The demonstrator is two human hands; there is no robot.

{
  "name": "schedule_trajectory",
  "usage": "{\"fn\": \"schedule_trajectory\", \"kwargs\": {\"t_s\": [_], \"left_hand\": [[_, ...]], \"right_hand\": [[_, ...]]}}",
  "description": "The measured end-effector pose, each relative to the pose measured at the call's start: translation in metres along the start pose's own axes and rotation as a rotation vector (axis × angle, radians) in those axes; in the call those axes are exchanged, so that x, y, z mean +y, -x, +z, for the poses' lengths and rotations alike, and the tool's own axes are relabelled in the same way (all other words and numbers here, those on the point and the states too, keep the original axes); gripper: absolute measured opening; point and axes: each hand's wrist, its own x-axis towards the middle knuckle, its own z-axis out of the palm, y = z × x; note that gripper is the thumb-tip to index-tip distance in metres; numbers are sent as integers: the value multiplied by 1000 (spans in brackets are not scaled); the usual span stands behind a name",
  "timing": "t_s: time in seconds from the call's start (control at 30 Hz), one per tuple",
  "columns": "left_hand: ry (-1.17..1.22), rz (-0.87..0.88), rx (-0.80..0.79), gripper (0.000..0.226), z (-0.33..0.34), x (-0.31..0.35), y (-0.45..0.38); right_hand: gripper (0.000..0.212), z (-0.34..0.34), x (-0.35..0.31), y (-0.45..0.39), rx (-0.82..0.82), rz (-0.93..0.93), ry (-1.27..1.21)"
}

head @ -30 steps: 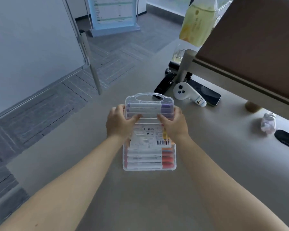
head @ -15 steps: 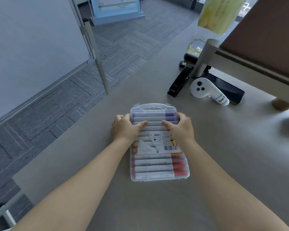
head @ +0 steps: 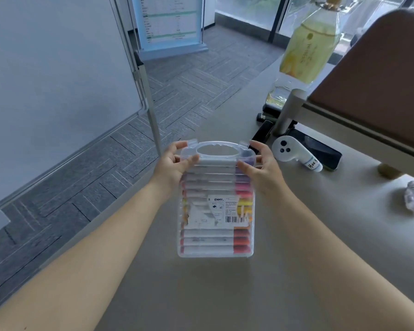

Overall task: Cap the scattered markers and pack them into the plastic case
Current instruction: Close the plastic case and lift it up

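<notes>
We grip the clear plastic marker case (head: 215, 206) at its handle end, left hand (head: 175, 163) and right hand (head: 261, 168) curled around its corners; packing looks finished, so next we press the latches closed.

We see a clear, glossy plastic carry case (head: 215, 253) with a ribbed lid and a torn white paper label (head: 219, 212) stuck on it. It lies on a smooth, matt grey tabletop (head: 201, 295). Nearby we see a white smooth plastic handheld controller (head: 294, 155), a glossy black phone-like slab (head: 320, 151) and a transparent plastic bottle of yellowish liquid (head: 306, 51). The grey floor carpet (head: 182, 87) looks rough and woven.
</notes>
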Motion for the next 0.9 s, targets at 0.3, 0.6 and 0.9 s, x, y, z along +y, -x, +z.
{"fn": "schedule_trajectory", "kwargs": {"t_s": [0.3,0.6,0.9], "left_hand": [[-272,212,-43,39,-7,11,5],[-398,303,52,34,-5,5,11],[-289,280,365,32,-10,2,32]], "right_hand": [[38,0,-8,0,4,-136,217],[35,6,0,0,65,-234,295],[76,6,-7,12,-4,-70,215]]}}
